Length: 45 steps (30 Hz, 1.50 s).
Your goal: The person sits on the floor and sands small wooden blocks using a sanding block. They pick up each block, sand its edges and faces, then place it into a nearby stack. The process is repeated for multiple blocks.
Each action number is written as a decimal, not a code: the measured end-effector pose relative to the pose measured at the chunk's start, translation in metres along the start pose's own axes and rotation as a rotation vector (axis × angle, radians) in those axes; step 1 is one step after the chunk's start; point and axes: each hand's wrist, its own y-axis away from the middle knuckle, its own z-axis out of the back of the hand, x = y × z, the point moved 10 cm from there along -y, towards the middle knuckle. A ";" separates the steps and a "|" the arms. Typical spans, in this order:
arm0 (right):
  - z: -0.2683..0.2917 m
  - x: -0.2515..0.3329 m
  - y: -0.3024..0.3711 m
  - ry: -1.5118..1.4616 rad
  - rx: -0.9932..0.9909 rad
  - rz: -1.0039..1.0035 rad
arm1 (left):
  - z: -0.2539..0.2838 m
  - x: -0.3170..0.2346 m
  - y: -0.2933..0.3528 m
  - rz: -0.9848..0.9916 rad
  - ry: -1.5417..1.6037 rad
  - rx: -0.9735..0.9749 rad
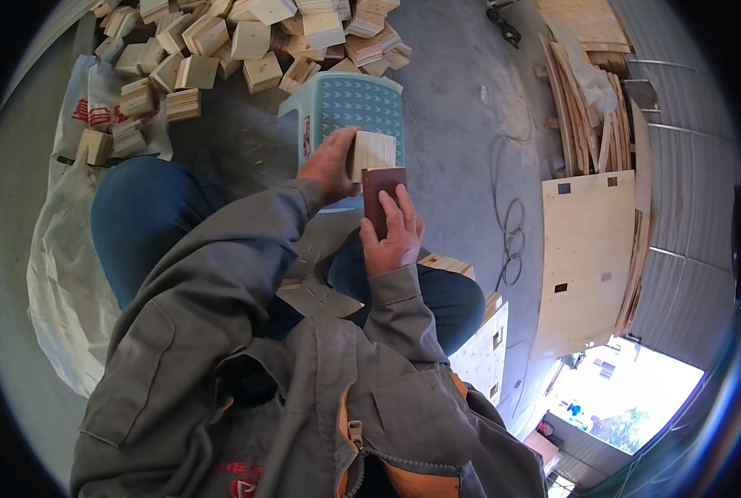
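Observation:
My left hand (332, 166) grips a pale wooden block (376, 150) from its left side, over a light blue plastic stool (355, 101) with a raised pattern on its seat. In my right hand (394, 241) is a flat reddish-brown rectangular block (375, 197), fingers laid over its face and thumb at its left edge. Its far end meets the near end of the wooden block. I cannot tell whether the wooden block touches the stool.
Many cut plywood blocks (250, 41) lie heaped beyond the stool. A white woven sack (63, 249) is at my left. To the right, a cable (513, 236) lies on the floor near plywood sheets (586, 257) and stacked boards (582, 108).

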 end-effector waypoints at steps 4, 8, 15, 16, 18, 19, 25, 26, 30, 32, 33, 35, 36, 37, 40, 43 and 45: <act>-0.011 -0.008 -0.036 0.005 -0.031 0.032 | 0.002 0.001 0.003 -0.005 0.054 0.002; -0.028 -0.022 -0.099 0.017 -0.036 0.045 | 0.002 0.000 0.003 -0.029 0.058 0.007; -0.046 -0.041 -0.154 0.098 0.063 -0.164 | 0.000 -0.002 0.003 0.047 0.043 0.039; -0.045 -0.038 -0.151 0.087 0.030 -0.108 | -0.001 0.001 0.004 0.040 0.030 0.038; -0.042 -0.036 -0.133 0.065 -0.038 -0.002 | 0.000 0.001 0.004 0.027 0.010 0.034; -0.041 -0.036 -0.121 0.054 -0.025 -0.012 | 0.000 0.002 0.004 0.024 0.004 0.032; -0.008 -0.006 -0.029 0.046 -0.038 0.024 | 0.009 -0.021 0.002 0.004 -0.016 -0.021; -0.005 -0.004 -0.016 0.037 -0.028 0.022 | 0.009 -0.021 0.003 0.014 -0.027 -0.010; 0.001 0.000 0.006 -0.017 -0.008 0.018 | 0.010 -0.019 0.003 0.030 -0.047 -0.016; 0.001 -0.003 0.004 -0.020 0.000 -0.012 | 0.009 -0.018 0.002 0.029 -0.039 -0.012; 0.002 -0.005 0.002 -0.022 0.004 -0.026 | 0.007 -0.019 0.002 0.024 -0.034 -0.010; 0.002 -0.008 -0.005 -0.016 -0.027 0.011 | 0.007 -0.020 0.002 0.016 -0.028 -0.017; 0.002 -0.010 -0.010 -0.019 -0.035 0.023 | 0.008 -0.020 0.002 0.013 -0.026 -0.025; 0.001 -0.012 -0.014 -0.021 -0.044 0.032 | 0.008 -0.019 0.003 0.010 -0.023 -0.029; -0.003 -0.023 -0.041 -0.011 -0.052 0.012 | 0.008 -0.017 0.003 0.003 -0.038 -0.034; -0.013 -0.041 -0.083 -0.039 -0.051 0.021 | 0.006 -0.015 0.002 0.000 -0.016 -0.038; -0.025 -0.059 -0.111 -0.130 -0.048 -0.035 | 0.008 -0.015 0.003 0.043 -0.028 -0.018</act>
